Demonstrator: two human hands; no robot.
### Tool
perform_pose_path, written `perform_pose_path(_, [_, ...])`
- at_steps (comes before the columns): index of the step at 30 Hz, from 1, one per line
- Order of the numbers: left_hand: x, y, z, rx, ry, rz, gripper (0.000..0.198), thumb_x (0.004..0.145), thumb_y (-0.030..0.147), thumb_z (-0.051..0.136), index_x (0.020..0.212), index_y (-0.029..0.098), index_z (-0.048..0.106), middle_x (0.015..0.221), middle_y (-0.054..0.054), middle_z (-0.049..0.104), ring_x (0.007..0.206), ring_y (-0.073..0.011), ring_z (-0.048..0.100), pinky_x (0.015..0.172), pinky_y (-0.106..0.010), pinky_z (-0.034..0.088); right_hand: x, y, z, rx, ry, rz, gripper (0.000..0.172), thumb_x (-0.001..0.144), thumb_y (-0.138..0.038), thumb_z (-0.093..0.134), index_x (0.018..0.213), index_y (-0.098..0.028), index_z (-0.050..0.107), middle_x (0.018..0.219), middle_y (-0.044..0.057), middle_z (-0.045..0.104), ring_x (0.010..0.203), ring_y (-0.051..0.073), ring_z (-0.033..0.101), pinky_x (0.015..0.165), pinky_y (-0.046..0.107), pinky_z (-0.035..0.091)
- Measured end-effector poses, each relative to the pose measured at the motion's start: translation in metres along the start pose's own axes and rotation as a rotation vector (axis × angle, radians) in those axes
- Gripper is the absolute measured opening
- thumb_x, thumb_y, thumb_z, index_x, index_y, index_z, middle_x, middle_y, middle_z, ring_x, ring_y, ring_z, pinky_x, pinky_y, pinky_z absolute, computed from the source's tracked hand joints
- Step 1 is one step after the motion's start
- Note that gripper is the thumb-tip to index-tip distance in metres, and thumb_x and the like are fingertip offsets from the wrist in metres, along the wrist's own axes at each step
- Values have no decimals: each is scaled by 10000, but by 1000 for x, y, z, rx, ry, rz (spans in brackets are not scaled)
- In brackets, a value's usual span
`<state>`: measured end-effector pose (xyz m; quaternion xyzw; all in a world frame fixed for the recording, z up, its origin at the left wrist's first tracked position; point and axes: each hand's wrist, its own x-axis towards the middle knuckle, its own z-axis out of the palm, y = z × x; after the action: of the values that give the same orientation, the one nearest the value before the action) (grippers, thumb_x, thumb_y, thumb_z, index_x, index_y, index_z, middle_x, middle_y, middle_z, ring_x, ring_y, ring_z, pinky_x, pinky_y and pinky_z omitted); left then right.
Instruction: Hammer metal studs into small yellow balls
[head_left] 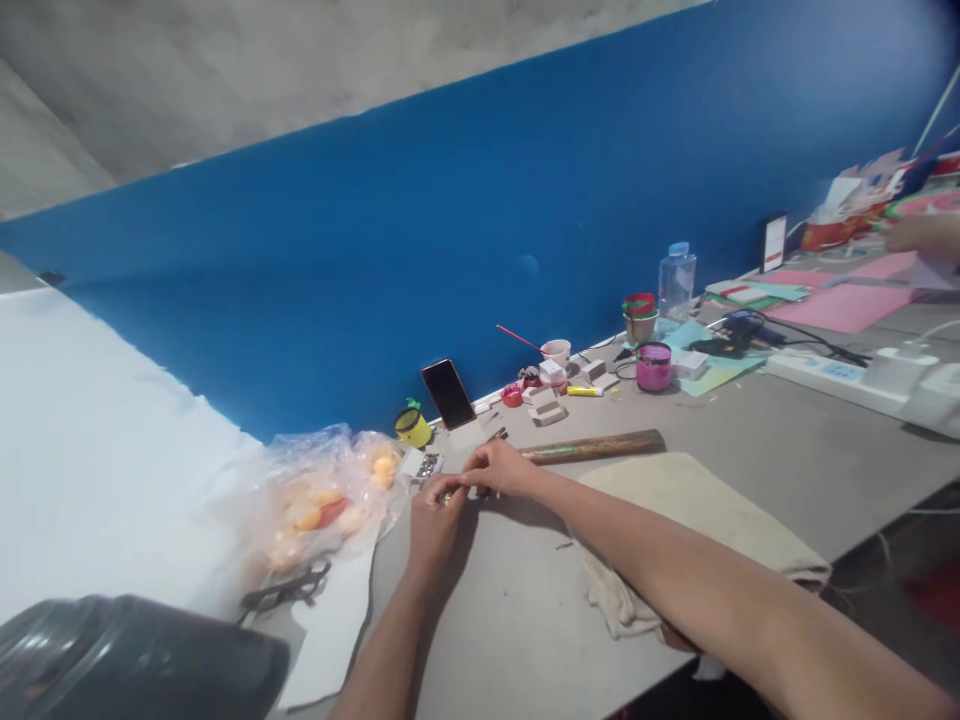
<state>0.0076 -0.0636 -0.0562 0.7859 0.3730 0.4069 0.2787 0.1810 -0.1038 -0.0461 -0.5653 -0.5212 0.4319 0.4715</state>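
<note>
My left hand and my right hand meet over the grey table, fingertips close together. The left fingers are curled around something small with a yellowish glint, too small to name. My right hand is closed in a pinch beside it, and what its fingertips hold is hidden. Just beyond the left hand sits a small white box of shiny metal bits. A wooden handle lies behind my right hand, its other end partly hidden. Under the right forearm spreads a beige cloth.
Left of my hands lies a clear plastic bag with orange things inside, near dark scissors. A phone leans on the blue wall by a yellow cup. Rightward stand a pink container, a bottle and a power strip.
</note>
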Motion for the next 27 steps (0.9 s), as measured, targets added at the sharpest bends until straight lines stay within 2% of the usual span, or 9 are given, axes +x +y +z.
perform_pose_path(7, [-1,-8,1,-7,16,52,178,827,378,680,738,261,779,796,-61,730,767,-236,668,761,-356,537,3,2,1,136,-14,41,70,743,-149,818,794,-152,769,551,-33,653,522,95,583,516,181,451])
perform_pose_path(13, [-4,-8,6,-3,36,67,138,817,329,675,767,237,765,799,-55,721,782,-232,659,796,-356,529,-1,-1,1,67,-33,53,86,747,-78,750,798,-143,769,558,-45,641,517,84,558,498,177,444])
perform_pose_path(18, [-7,-6,6,26,51,83,118,817,274,640,773,225,738,822,-56,715,824,-227,658,806,-340,518,-3,-3,2,55,-40,85,35,779,-119,758,767,-151,760,555,-40,630,524,87,549,474,178,423])
perform_pose_path(27, [-7,-2,8,12,29,83,135,802,239,643,865,219,760,837,-37,672,823,-206,632,782,-319,510,1,4,-2,178,-25,140,92,715,-64,784,696,-142,739,554,-5,669,522,92,585,495,180,434])
